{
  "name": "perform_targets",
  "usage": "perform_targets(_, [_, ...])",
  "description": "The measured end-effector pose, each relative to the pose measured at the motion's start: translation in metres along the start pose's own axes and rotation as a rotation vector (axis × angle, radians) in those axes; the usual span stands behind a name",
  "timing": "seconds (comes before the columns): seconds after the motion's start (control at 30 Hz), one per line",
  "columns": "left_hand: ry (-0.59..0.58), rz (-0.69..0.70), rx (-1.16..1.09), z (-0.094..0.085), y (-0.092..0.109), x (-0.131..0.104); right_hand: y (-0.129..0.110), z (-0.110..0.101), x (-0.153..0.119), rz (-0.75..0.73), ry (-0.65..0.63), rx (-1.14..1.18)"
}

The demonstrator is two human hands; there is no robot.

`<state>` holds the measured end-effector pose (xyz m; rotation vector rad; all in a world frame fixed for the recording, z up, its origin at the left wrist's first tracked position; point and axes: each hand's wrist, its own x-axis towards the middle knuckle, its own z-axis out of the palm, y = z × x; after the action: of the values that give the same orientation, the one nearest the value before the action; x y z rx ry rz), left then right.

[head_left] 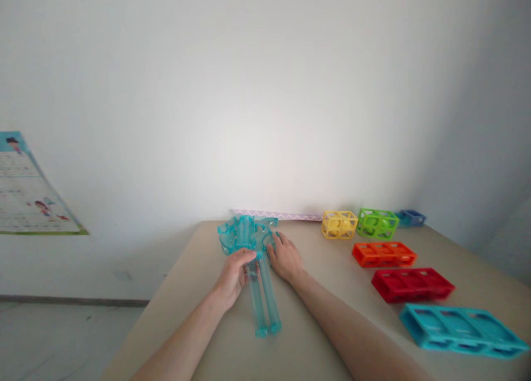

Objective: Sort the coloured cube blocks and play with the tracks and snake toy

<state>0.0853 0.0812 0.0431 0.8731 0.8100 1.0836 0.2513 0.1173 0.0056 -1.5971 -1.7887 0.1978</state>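
Observation:
At the middle of the table, my left hand (233, 273) is closed around the upper end of a clear teal double-tube piece (263, 298), whose far end points toward me. Just beyond it lies a cluster of translucent teal plastic parts (244, 233). My right hand (285, 256) rests at the right side of that cluster, its fingertips on a curved teal part (269, 240). Its fingers are bent over the part, and their undersides are hidden.
On the right of the table (319, 292) stand a yellow frame block (339, 225), a green one (377, 224), a blue one (412, 218), an orange one (384, 254), a red one (412, 285) and a turquoise one (462, 329). A wall rises behind; a poster (33, 187) hangs left.

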Motion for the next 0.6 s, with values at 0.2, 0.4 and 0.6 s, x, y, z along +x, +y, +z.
perform_targets(0.2, [0.069, 0.070, -0.159, -0.006, 0.007, 0.001, 0.002, -0.016, -0.006, 0.005, 0.109, 0.210])
perform_targets(0.4, [0.156, 0.136, -0.465, -0.018, 0.025, 0.004, 0.008, -0.033, -0.036, 0.126, 0.111, 0.407])
perform_targets(0.6, [0.139, 0.278, -0.557, -0.020, 0.025, 0.006, -0.026, -0.028, -0.059, -0.009, -0.145, 0.519])
